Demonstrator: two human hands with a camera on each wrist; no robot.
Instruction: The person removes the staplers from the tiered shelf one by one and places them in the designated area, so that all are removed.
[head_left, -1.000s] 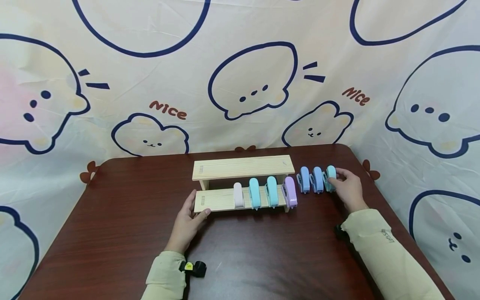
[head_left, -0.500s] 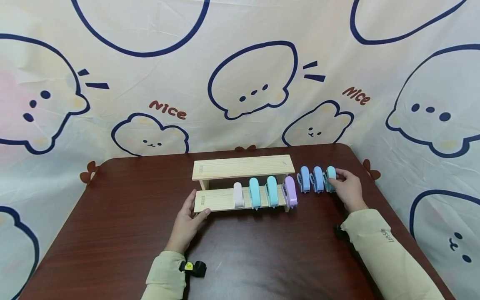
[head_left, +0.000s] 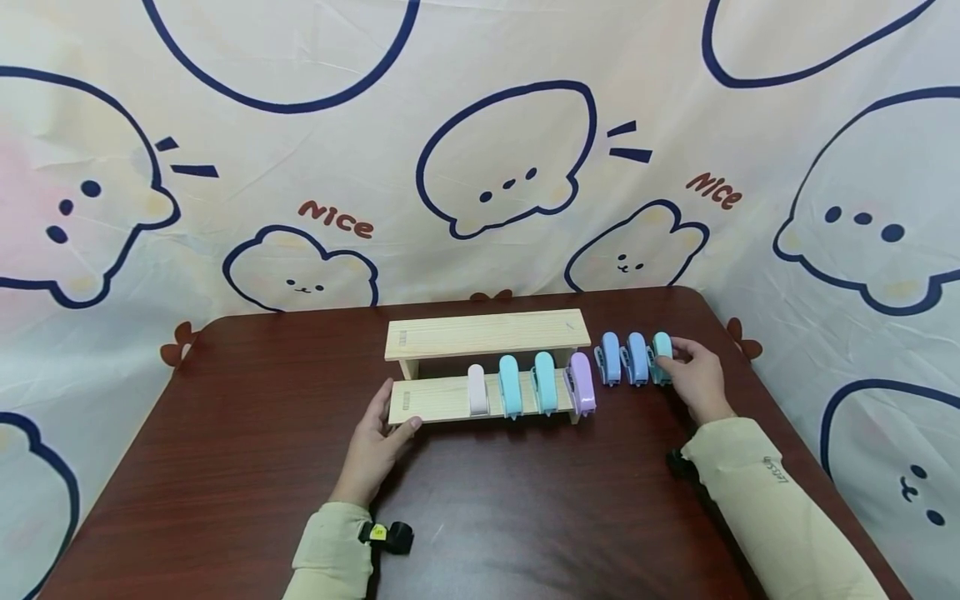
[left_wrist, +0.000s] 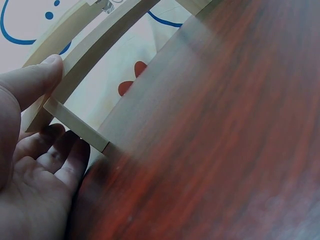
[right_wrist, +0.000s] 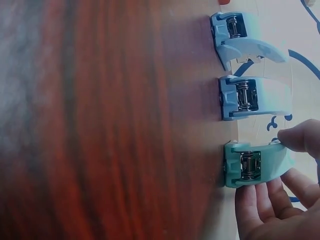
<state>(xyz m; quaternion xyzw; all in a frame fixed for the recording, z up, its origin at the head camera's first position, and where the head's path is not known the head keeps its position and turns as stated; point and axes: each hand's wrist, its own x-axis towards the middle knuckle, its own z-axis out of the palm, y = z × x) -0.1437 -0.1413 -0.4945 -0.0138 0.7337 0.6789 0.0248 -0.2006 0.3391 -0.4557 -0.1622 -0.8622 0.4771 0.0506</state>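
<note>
My left hand [head_left: 377, 440] grips the left end of a two-step pale wooden rack [head_left: 433, 400]. Its thumb lies on the lower shelf's front corner; in the left wrist view the fingers [left_wrist: 65, 155] curl beneath that shelf, beside the leg. At the right, my right hand [head_left: 697, 379] pinches a mint-green stapler [right_wrist: 267, 162] between thumb and fingers, and it stands on the table. Two blue staplers [head_left: 610, 360] stand in line to its left. Along the lower shelf are a white stapler [head_left: 477, 390], two turquoise staplers [head_left: 509, 387] and a purple stapler [head_left: 580, 383] at the right end.
The rack's raised back shelf [head_left: 487, 333] carries nothing. A dark brown wooden table [head_left: 247, 433] lies under everything, with a cartoon-printed cloth [head_left: 480, 50] hanging behind and at both sides.
</note>
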